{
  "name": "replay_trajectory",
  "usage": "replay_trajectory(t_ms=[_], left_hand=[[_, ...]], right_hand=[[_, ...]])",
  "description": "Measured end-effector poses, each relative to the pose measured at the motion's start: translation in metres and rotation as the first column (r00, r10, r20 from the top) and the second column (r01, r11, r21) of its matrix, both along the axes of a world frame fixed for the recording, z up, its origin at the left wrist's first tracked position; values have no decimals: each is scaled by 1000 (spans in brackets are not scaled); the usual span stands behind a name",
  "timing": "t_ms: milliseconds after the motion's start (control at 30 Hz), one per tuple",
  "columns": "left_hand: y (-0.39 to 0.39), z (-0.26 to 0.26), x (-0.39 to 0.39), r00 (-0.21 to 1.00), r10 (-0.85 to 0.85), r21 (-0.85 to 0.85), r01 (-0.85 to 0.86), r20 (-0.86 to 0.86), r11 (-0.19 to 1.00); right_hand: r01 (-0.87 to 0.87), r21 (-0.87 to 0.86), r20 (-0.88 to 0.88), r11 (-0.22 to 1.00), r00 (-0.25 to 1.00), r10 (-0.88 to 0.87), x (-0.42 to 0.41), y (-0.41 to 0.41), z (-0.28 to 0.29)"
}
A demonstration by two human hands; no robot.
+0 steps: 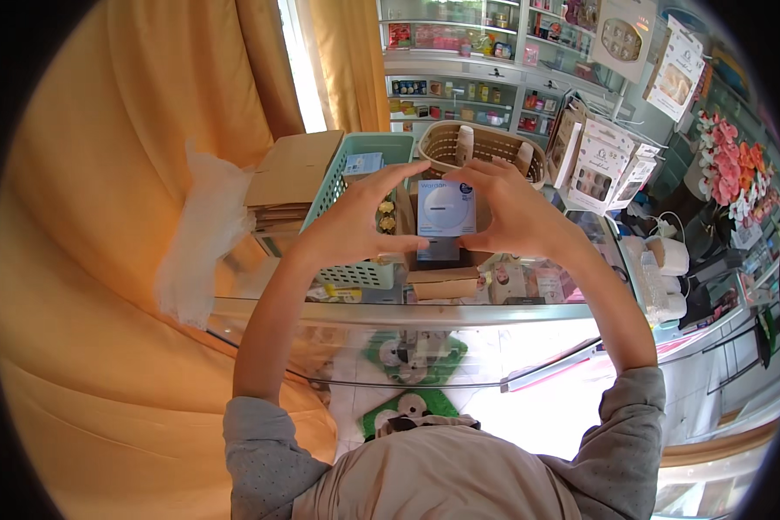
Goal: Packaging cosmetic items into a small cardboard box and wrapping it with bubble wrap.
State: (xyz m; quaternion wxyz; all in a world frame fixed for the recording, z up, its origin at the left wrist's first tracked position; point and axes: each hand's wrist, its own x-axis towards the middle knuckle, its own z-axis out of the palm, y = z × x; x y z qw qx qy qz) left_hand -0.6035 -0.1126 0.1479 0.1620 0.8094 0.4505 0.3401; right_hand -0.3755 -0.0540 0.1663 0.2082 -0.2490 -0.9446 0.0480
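Note:
A light-blue Wardah product box is framed by both hands over an opened cardboard carton. My left hand has its thumb at the box's lower left corner and its forefinger near the upper left. On the other side, my right hand spans the right edge from top to bottom, thumb below. Under the thumbs a darker blue box face shows; whether it belongs to the same box, I cannot tell. Left of the carton stands a mint-green plastic basket, partly behind my left hand, with a blue packet inside.
A glass display counter bears everything. Behind the hands stands a brown woven basket with bottles. Flattened cardboard and crumpled clear plastic lie left, by an orange curtain. A rack of boxed press-on nails stands right.

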Motion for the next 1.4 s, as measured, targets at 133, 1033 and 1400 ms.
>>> replay_trajectory(t_ms=[133, 1033, 1400], left_hand=[[-13, -5, -11, 990, -20, 6, 22, -140, 1000], [-7, -21, 1, 980, -67, -80, 53, -185, 995], [-5, -20, 0, 983, -72, -111, 54, -168, 992]], right_hand=[[16, 27, 156, 999, 988, -20, -8, -3, -2], [-60, 82, 566, 995, 824, 3, -38, 22, -46], [47, -261, 527, 964, 844, 101, -41, 27, -31]])
